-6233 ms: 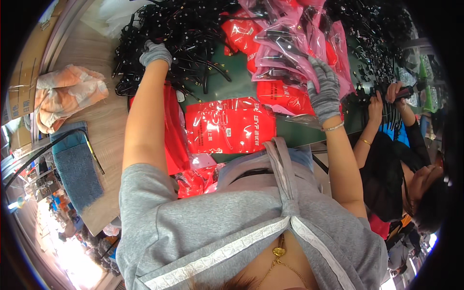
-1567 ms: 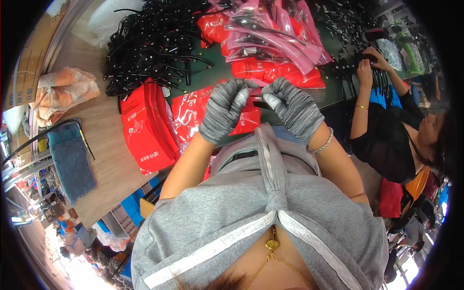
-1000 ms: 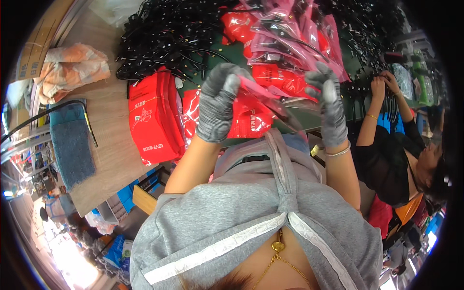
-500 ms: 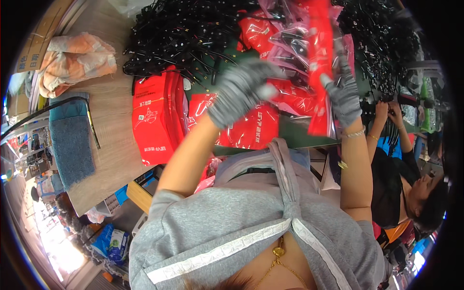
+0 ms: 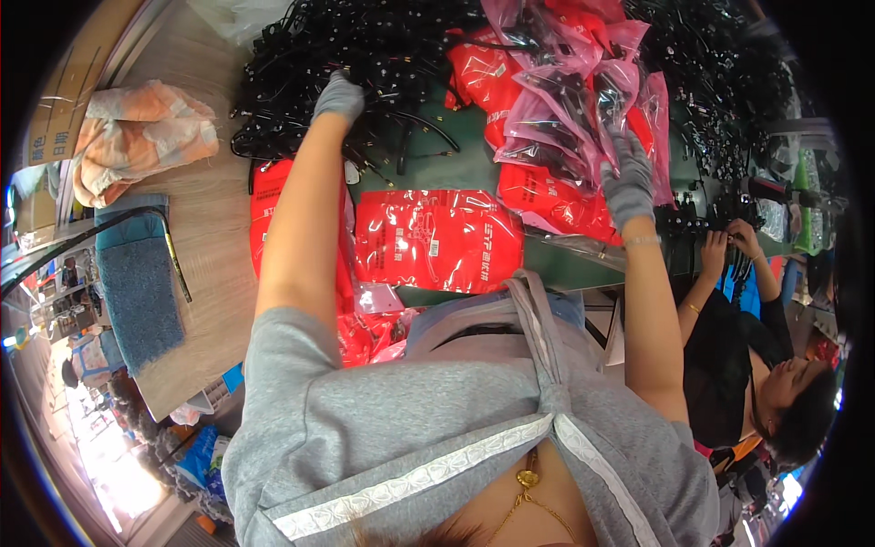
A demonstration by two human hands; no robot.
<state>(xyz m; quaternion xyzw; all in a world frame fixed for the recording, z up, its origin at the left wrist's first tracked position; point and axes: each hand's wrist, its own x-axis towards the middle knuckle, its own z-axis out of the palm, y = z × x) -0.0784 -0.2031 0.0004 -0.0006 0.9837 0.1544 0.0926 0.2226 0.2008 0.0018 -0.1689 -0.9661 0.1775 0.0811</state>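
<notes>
Fingers first: my left hand (image 5: 338, 96), in a grey glove, is curled down into the black cable heap (image 5: 365, 46) up at 11 o'clock, and I honestly can't tell if it has closed on one cable or is just resting in the tangle. My right hand (image 5: 627, 182), same grey glove, sits at 2 o'clock with its fingers flat on the stack of filled pink bags (image 5: 583, 91), loosely open, not pinching anything that I can see. If I'm pulling a cable, I'd say single out one loop and lift it straight up, since those leads are knotted together and a sideways tug would probably drag half the pile along. Right between my arms, dead centre, lies a flat red pouch (image 5: 437, 239) on the green mat (image 5: 474, 164), with more red pouches (image 5: 269, 210) stacked under my left forearm at 9 o'clock. Further out: a crumpled orange cloth (image 5: 137, 137) at 10 o'clock, a blue towel (image 5: 137, 292) below it on the wooden table (image 5: 210, 228), and a co-worker's hands (image 5: 725, 246) handling cables at 3 o'clock, close to my right elbow.
</notes>
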